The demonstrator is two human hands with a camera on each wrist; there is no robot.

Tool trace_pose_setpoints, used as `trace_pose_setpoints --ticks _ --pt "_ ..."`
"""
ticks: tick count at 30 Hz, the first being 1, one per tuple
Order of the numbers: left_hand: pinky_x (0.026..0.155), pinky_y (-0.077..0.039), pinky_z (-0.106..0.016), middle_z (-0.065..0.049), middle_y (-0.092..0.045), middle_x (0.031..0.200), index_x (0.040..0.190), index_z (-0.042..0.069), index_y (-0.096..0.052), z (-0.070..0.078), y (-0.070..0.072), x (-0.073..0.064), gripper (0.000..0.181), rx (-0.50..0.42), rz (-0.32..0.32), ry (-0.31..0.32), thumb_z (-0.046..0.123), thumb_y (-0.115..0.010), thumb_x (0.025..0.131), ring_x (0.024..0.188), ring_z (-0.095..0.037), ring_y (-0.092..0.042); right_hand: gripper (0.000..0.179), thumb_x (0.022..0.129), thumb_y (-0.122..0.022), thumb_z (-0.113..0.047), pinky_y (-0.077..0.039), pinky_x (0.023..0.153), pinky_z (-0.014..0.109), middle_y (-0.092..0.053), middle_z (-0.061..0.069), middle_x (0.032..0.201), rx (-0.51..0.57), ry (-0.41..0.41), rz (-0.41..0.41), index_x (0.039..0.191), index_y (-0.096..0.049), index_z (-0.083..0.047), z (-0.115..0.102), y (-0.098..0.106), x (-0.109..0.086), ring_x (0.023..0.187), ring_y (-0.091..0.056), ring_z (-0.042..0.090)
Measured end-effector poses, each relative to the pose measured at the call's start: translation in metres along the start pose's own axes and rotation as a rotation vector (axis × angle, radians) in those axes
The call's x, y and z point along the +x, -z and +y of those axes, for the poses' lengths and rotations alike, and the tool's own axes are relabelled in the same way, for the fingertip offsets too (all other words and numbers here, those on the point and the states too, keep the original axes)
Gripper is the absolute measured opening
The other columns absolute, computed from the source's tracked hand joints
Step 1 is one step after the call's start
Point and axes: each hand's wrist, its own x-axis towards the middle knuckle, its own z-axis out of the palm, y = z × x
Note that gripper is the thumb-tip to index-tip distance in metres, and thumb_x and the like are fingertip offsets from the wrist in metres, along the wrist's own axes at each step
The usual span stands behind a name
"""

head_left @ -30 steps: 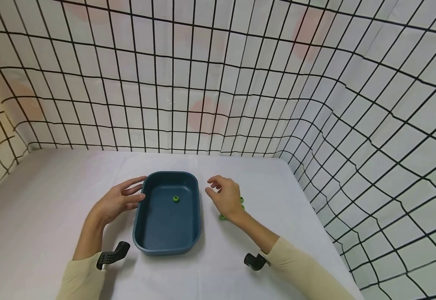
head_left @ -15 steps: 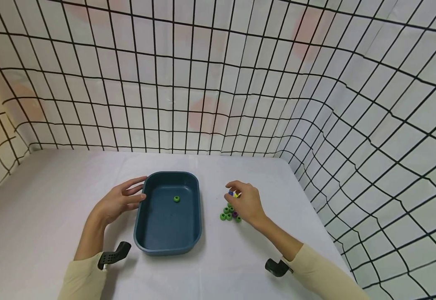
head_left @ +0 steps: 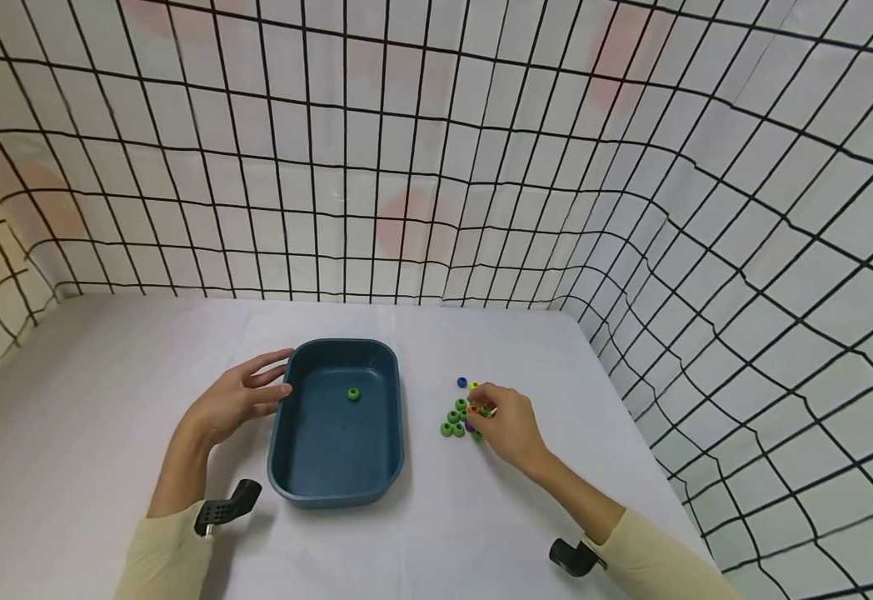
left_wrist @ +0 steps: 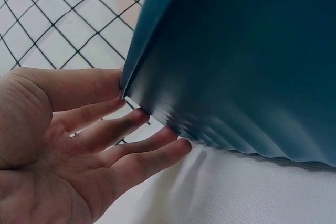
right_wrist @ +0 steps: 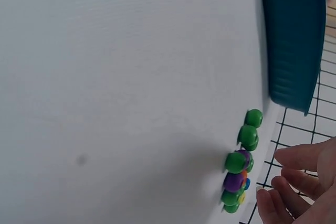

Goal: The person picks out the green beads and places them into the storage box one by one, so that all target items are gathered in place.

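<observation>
White table [head_left: 436, 533]: blue tray [head_left: 335, 446]; to its right, small beads [head_left: 453, 417] clustered, mostly green.

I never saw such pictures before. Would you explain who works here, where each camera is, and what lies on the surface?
There is no robot, only a person's left hand and right hand. The wide view comes from a camera on the head; the two close views, from small cameras on the wrists. On the white surface stands a blue tray with one green bead inside; to its right lie more beads, mostly green. The left hand touches the tray; the right hand is at the beads and seems to hold none.
</observation>
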Motion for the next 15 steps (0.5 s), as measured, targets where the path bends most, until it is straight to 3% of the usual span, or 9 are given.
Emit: trace_pose_setpoints --ticks 15 --pt "0.101 -0.054 -0.041 -0.025 -0.024 0.165 0.161 0.013 -0.028 0.001 0.001 0.001 0.074 -0.002 -0.012 -0.011 0.013 -0.066 0.099 0.14 -0.045 -0.046 0.022 0.081 -0.08 -0.005 -0.056 0.079 0.039 -0.074 0.011 0.093 -0.043 -0.067 -0.001 0.101 -0.071 -0.003 0.016 -0.004 -0.015 0.087 -0.067 0.024"
